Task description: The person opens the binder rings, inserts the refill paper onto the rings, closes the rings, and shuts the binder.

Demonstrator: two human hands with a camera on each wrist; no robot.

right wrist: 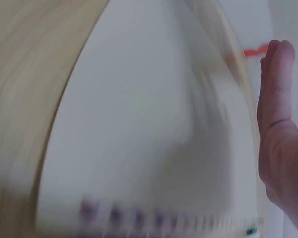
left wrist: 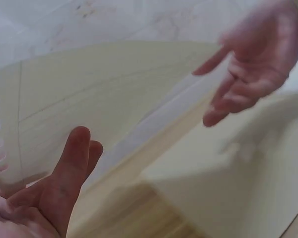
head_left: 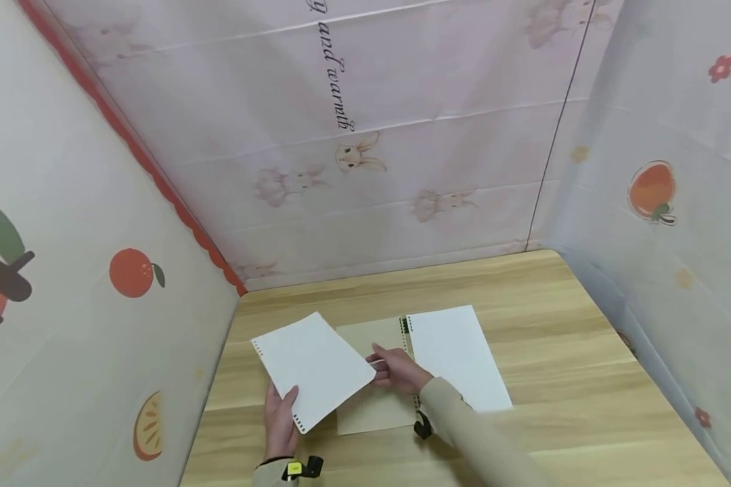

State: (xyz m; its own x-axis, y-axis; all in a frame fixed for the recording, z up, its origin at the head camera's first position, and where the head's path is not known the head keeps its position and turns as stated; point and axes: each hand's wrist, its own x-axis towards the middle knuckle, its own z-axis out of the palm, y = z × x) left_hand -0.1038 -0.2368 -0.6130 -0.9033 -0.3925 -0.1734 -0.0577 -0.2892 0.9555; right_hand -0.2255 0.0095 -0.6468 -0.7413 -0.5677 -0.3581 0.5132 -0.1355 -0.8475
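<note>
My left hand (head_left: 280, 419) holds loose white paper (head_left: 311, 368) by its lower left part, thumb on top and fingers beneath. Punched holes run along that paper's left edge, and it is tilted above the table. My right hand (head_left: 399, 370) is at the paper's right corner. In the left wrist view the right hand (left wrist: 260, 64) has its thumb and fingers spread apart beside the paper's edge. Beneath lies an opened notebook, with a tan sheet (head_left: 378, 412) on the left and a white page (head_left: 459, 358) on the right. A dark binding (head_left: 405, 326) shows between them, partly hidden by the right arm.
The wooden table (head_left: 560, 338) stands in a corner, with printed fabric walls (head_left: 438, 155) at its back and sides. A wrist camera (head_left: 423, 426) on the right arm sits low over the notebook; another (head_left: 312, 467) is on the left wrist.
</note>
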